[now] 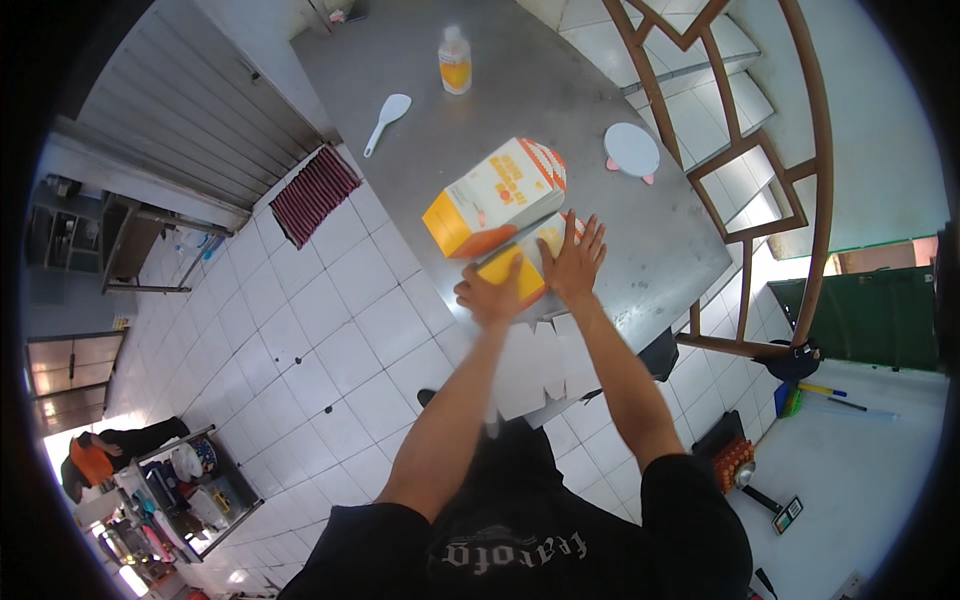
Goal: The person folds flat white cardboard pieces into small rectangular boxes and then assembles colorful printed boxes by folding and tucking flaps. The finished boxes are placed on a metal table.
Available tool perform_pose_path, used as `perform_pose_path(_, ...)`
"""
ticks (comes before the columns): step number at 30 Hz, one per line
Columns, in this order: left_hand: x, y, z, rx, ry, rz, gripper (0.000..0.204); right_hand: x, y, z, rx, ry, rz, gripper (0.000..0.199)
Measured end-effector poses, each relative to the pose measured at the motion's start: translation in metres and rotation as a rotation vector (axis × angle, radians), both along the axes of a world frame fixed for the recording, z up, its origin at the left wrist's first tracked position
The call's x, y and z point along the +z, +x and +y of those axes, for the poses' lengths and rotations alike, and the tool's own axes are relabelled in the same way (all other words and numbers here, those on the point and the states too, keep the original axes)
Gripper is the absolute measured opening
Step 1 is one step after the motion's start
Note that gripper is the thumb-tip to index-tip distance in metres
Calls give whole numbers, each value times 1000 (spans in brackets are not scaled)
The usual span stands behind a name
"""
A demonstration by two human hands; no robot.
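A flat-looking yellow-and-white carton point(506, 268) lies along the near part of the grey metal table. My left hand point(489, 295) grips its yellow end, with the thumb on top and the other fingers bent at the side. My right hand point(573, 262) rests on the white part with fingers spread, its thumb pointing toward the left hand. Just beyond, a bigger white carton point(500, 190) with yellow and orange ends touches or nearly touches the first one. Pale cut card flaps point(540, 365) show between my forearms at the table's near edge.
On the metal table point(400, 50) are a white rice paddle point(388, 122), a bottle with orange contents point(455, 62) and a round white lid-like object point(631, 150) with pink feet. A brown railing point(822, 150) borders the right. A striped mat point(314, 195) lies on the tiled floor.
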State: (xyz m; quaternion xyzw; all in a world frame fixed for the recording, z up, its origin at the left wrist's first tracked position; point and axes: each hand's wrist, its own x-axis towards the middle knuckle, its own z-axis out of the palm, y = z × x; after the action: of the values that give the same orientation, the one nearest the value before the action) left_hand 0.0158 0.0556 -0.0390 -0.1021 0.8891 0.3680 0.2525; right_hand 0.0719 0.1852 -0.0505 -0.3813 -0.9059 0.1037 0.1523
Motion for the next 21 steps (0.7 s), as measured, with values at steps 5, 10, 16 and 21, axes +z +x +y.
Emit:
perform_pose_path(5, -17, -23, -23, -122, 73, -157, 107, 31, 40, -97, 213, -70, 80, 56)
perform_pose_path(10, 50, -17, -87, -126, 390, -98, 84, 30, 41, -128, 191, -128, -51, 60)
perform_pose_path(16, 302, -50, -208, -585, 974, 806, 44, 26, 43, -110, 257, -198, -225, 68)
perform_pose_path(21, 478, -48, -345, -967, 1112, 1082, 57, 30, 36, -111, 208, -347, -286, 77)
